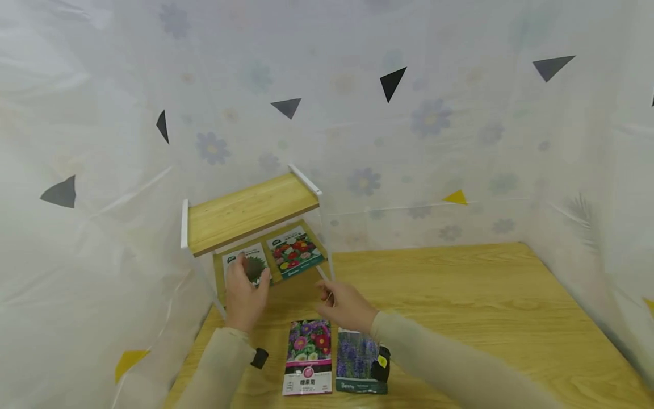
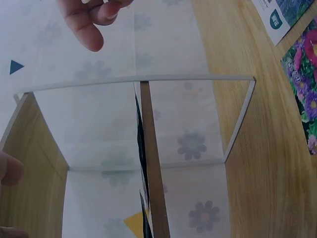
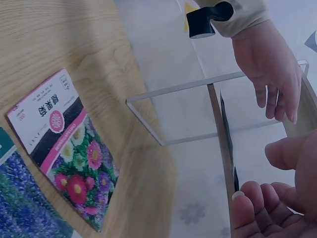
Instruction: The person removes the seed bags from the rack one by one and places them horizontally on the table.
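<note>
Where a small wooden shelf (image 1: 250, 211) stands at the left, the left hand (image 1: 245, 295) hovers, thumb and fingers apart, before a green-plant packet (image 1: 258, 268) on the lower board (image 1: 276, 276) — I cannot tell whether they touch. To its right rests a red-flowered packet (image 1: 295, 253). By the slim white frame (image 1: 305, 180), the right hand (image 1: 347, 304) curls loosely, thumb apart from fingers. Nearer, rectangular daisy (image 1: 307, 363) and purple-flower packets (image 1: 352, 358) lie on the wood-grained table (image 1: 434, 307).
</note>
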Demonstrator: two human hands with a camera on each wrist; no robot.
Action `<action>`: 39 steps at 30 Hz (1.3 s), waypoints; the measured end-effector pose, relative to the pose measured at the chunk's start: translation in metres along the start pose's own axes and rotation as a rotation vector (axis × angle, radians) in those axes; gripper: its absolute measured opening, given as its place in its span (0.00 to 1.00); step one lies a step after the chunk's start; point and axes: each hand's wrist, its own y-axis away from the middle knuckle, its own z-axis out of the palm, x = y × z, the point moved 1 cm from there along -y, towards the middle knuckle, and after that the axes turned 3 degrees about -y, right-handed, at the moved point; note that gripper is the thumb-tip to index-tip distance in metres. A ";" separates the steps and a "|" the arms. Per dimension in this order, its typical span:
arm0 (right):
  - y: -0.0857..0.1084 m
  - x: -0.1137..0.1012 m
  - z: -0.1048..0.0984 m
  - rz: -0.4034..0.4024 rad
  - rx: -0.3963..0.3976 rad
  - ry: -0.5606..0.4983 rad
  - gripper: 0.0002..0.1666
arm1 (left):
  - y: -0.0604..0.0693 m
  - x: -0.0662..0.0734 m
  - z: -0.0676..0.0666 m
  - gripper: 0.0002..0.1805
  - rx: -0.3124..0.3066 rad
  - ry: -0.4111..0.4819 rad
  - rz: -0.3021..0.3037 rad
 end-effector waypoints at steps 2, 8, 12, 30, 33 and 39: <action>-0.009 -0.006 0.000 0.004 0.000 0.005 0.26 | -0.007 -0.003 -0.001 0.36 -0.029 -0.011 -0.026; -0.038 -0.026 -0.001 0.034 0.002 0.006 0.27 | -0.022 -0.009 -0.003 0.38 -0.117 -0.061 -0.113; -0.057 -0.036 -0.001 0.053 0.027 0.019 0.27 | -0.032 -0.011 0.002 0.40 -0.154 -0.081 -0.176; -0.097 -0.045 0.013 0.166 0.072 0.118 0.29 | -0.048 -0.022 0.016 0.40 -0.192 -0.198 -0.311; -0.100 -0.047 0.013 0.184 0.076 0.131 0.31 | -0.050 -0.026 0.018 0.37 -0.173 -0.232 -0.281; -0.103 -0.048 0.011 0.187 0.073 0.175 0.30 | -0.052 -0.030 0.023 0.32 -0.156 -0.284 -0.260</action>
